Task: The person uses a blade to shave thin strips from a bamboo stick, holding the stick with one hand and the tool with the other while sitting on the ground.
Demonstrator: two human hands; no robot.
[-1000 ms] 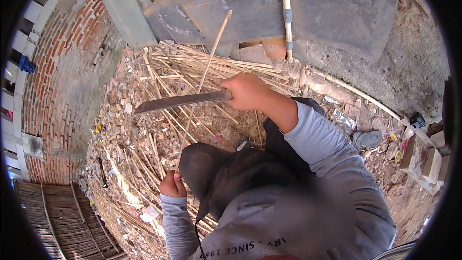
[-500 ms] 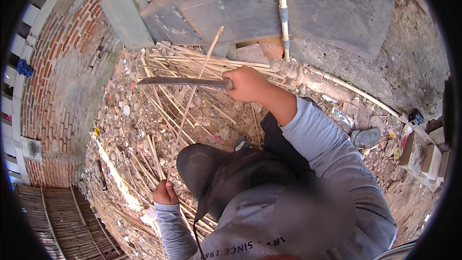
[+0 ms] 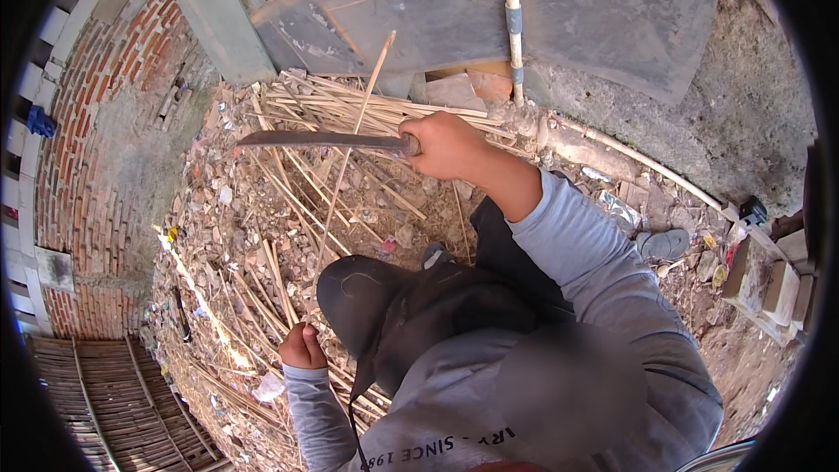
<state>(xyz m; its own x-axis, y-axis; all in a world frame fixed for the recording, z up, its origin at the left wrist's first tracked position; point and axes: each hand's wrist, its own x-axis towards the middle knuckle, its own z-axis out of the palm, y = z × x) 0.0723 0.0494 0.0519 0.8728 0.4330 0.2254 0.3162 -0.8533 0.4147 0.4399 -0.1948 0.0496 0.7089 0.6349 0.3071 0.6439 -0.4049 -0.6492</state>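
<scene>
My right hand [image 3: 446, 147] is closed around the handle of a machete [image 3: 306, 139], whose long dark blade points left. The blade lies across a thin bamboo strip [image 3: 362, 109], which slants from the lower left up towards the wall; whether they touch is not certain. Down at the lower left, my left hand [image 3: 302, 347] grips the strip's lower end. Beyond the blade lies a pile of pale bamboo strips [image 3: 323, 96], with more strips [image 3: 280, 284] scattered closer to me.
Rubble and litter cover the ground [image 3: 236, 227]. A brick wall [image 3: 96, 175] stands at left, dark panels [image 3: 419, 17] and a pale pipe [image 3: 514, 26] at the back. Sandals [image 3: 664, 246] and a wooden structure [image 3: 762, 278] are at right. A slatted bamboo panel [image 3: 96, 393] is at lower left.
The machete has shifted slightly left, its blade angled a little more downward to the right. The bamboo strip's far end has moved slightly up and left. Both hands keep their grips.
</scene>
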